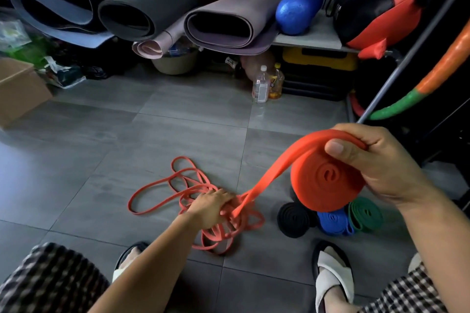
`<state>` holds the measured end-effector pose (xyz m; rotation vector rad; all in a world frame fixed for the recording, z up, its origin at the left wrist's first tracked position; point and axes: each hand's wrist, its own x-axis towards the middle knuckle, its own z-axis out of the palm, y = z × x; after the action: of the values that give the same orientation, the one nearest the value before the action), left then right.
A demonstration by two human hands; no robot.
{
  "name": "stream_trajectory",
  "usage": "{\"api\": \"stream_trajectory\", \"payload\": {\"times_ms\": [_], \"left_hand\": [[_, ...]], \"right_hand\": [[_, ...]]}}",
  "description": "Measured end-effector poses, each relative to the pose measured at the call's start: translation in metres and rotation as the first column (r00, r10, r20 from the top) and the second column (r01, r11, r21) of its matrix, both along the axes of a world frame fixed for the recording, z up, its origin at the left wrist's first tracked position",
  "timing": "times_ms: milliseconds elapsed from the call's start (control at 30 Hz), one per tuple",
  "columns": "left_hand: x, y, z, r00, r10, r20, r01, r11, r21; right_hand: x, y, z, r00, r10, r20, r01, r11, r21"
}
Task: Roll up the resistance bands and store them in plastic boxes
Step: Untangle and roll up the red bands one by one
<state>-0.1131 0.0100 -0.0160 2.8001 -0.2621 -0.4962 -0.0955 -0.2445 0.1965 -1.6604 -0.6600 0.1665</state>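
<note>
R hand [376, 160]: thumb [338, 150] pressed flat on near face of orange roll [328, 180], other fingers curled over its far rim, so clamped on the roll; held up in the air, near right, flat spiral face toward camera. Tail [269, 175] of same band: unwound strip, leaves top of roll, slants down-left to L hand [211, 207]. L hand: back up, fingers bent down and closed over strands of loose orange loops [157, 198] where tail meets them; fingertips hidden in the strands. Loose orange loops: thin, tangled heap on floor [101, 160], centre, spreading left and near of L hand. Finished rolls on floor under/behind the orange roll: black roll [292, 220] left, blue roll [333, 222] mid, green roll [365, 213] right; blue touching green, black just beside blue; 2nd dark roll partly hidden behind, can't tell more. Floor: grey tiles. Near edge: both forearms, checked shorts, two feet in pale slippers, R slipper [335, 279] near the rolls. Far side: shelf w/ three rolled mats, dk blue-lined [50, 0], grey [142, 5], mauve [229, 23]; blue foam roller [297, 7] right of mats; red/black bag [376, 15] far right. Under shelf: two bottles [260, 84] upright on floor, yellow/black case [320, 58] behind. Far left: cardboard box [20, 89]. Right edge: orange-green padded tube [432, 76] beside a slanted metal pole.
</note>
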Motion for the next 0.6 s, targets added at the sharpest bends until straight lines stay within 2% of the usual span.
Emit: {"api": "stream_trajectory", "payload": {"times_ms": [67,133,233,300,400,467,533,600], "left_hand": [[0.000,-0.008,-0.002,0.999,-0.039,0.010,0.038,0.995,0.092],[0.003,-0.007,0.000,0.997,-0.073,-0.021,0.076,0.985,0.156],[0.009,0.006,0.019,0.995,-0.063,-0.077,0.071,0.992,0.101],[0.017,0.016,0.045,0.996,-0.066,-0.052,0.068,0.997,0.033],[0.023,0.025,0.095,0.997,0.037,-0.062,-0.050,0.974,-0.221],[0.021,0.028,0.127,0.982,0.141,-0.125,-0.183,0.876,-0.447],[0.016,0.037,0.153,0.965,0.211,-0.157,-0.263,0.779,-0.570],[0.010,0.051,0.171,0.947,0.282,-0.153,-0.303,0.624,-0.720]], "right_hand": [[0.001,-0.008,-0.002,0.999,-0.029,-0.031,0.030,0.999,0.033],[0.004,-0.018,-0.005,0.997,-0.069,-0.046,0.068,0.998,-0.016],[0.010,-0.030,-0.016,0.991,-0.111,-0.068,0.094,0.971,-0.218],[0.012,-0.033,-0.024,0.992,-0.117,-0.055,0.090,0.932,-0.350],[0.008,-0.023,-0.031,0.995,-0.082,-0.051,0.048,0.877,-0.478],[0.003,-0.014,-0.035,0.998,-0.058,-0.032,0.031,0.828,-0.560],[0.000,-0.007,-0.039,0.999,-0.042,-0.019,0.023,0.797,-0.603],[-0.002,-0.002,-0.042,1.000,-0.028,-0.004,0.019,0.776,-0.631]]}}
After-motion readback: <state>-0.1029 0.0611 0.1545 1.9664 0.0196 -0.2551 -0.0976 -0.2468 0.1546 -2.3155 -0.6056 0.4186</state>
